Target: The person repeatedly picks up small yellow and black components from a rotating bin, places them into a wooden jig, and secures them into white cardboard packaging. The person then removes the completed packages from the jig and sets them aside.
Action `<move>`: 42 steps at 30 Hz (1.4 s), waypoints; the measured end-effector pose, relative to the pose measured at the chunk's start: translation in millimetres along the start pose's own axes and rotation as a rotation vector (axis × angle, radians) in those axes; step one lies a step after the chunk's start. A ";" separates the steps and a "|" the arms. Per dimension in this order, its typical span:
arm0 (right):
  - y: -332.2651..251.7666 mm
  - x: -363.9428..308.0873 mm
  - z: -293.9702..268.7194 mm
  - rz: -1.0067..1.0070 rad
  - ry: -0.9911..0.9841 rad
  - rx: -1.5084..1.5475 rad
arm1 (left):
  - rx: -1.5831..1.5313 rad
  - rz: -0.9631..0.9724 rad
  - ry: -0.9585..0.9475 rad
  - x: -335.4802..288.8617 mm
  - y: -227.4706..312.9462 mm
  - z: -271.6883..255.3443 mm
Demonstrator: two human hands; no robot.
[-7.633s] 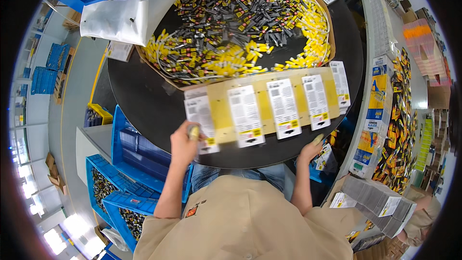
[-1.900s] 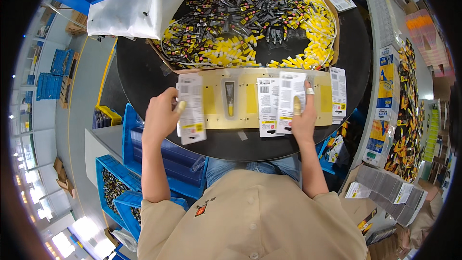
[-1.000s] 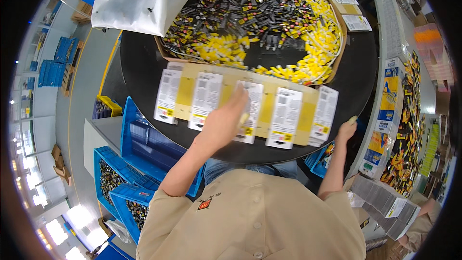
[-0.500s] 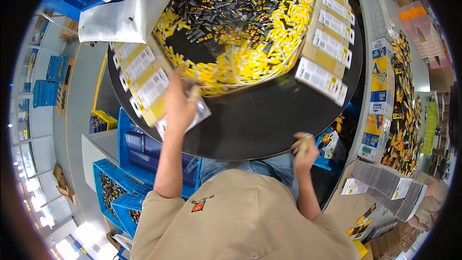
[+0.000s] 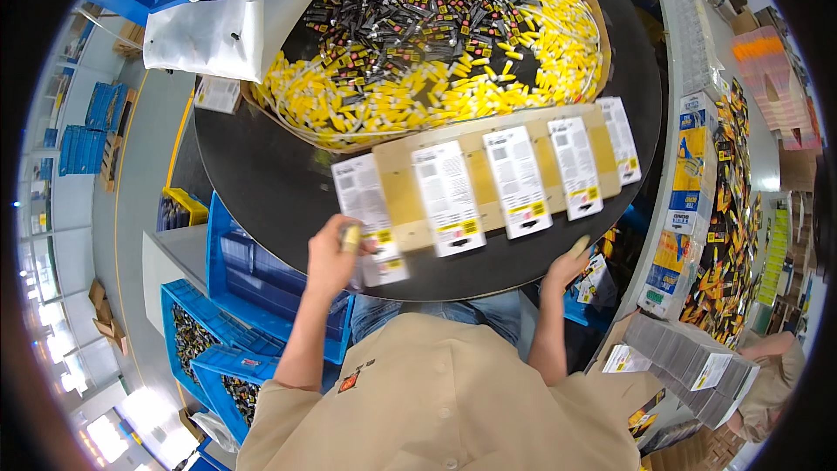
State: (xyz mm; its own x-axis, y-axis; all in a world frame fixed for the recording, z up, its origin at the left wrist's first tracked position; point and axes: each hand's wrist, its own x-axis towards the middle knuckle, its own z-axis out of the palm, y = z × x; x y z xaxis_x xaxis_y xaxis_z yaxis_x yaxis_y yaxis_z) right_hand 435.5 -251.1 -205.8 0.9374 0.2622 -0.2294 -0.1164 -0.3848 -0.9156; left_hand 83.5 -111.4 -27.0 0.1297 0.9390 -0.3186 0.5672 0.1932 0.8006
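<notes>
My left hand is closed on the lower left edge of a white printed card, its fingers partly blurred. A pale cover sits on one of its fingertips. This card lies at the left end of a tan cardboard strip, where several similar cards with hang holes lie side by side. By the near right rim of the round black table, my right hand is loosely open with nothing visible in it. One of its fingertips also has a pale cover.
Beyond the strip, small yellow-and-white pieces surround a heap of dark tubes inside a low border. Blue bins stand at lower left. A clear-covered white sheet hangs over the table's far left. Stacked cards stand at right.
The round table has turned, and a row of cards now lies along its near side. My left hand has moved slightly right and nearer; my right hand stays by the rim.
</notes>
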 end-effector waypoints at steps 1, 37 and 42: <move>10.4 -25.1 4.0 -0.043 0.066 -0.038 | 0.001 -0.043 0.039 6.0 -5.6 -10.5; -238.7 169.4 43.3 -0.668 0.439 0.797 | -0.001 0.617 -0.425 66.1 121.4 153.3; -236.2 214.9 139.3 -0.678 -0.081 0.373 | 0.211 0.485 -0.480 89.1 113.3 187.5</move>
State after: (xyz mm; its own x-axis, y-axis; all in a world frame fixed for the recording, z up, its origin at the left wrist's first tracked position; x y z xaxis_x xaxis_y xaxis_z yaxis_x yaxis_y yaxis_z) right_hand 618.7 19.4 -84.8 0.8180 0.4031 0.4102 0.3577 0.2019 -0.9117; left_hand 311.8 -59.2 -59.9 0.7232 0.6671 -0.1787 0.4941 -0.3191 0.8087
